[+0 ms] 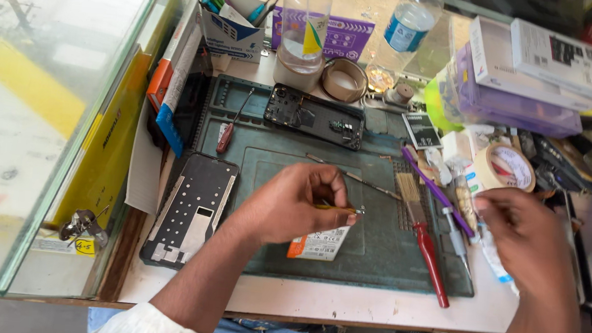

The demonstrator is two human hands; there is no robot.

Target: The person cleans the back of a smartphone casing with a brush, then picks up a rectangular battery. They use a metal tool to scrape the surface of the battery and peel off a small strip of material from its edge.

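Note:
My left hand (292, 205) hovers over the dark green work mat (374, 255) and pinches a thin yellow tool (339, 208) with a metal tip. Under it lies a phone battery (319, 245), white with an orange end. My right hand (526, 233) is at the mat's right edge, fingers bunched by a small white tube (495, 257), near a purple pry tool (436, 192) and a roll of tape (501, 167). An opened phone body (315, 116) rests at the mat's far side. A phone back panel (192, 207) lies on the left.
A red-handled brush (428, 246) and a thin metal probe (356, 177) lie on the mat, a small red screwdriver (226, 133) at its upper left. Two plastic bottles (304, 21), a tape ring (344, 80) and stacked boxes (533, 62) crowd the back. A glass counter (45, 94) stands left.

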